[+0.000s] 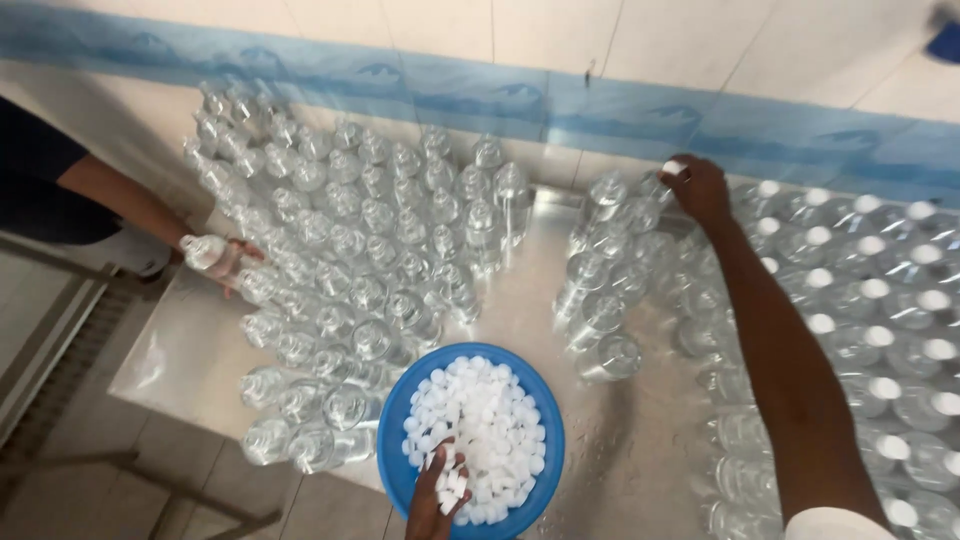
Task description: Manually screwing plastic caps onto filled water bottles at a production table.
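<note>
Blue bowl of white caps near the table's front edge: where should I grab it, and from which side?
Take the blue bowl by its bare rim on the left, coming from the front edge. The caps fill the middle, the left hand covers the near rim, and open bottles crowd the far side, so the thin raised lip is the only free grip.

Co-worker's hand (228, 262) holding bottle (203, 250) (far left); tiled wall (560, 40).

- Single view, head-worn camera, looking steeply down and forward toward the tiled wall (640, 40).
- Close range: metal table (520, 290) fills frame.
- Left hand (437, 495) at bottom edge; right hand (700, 190) fingers reach farthest, toward the wall.
</note>
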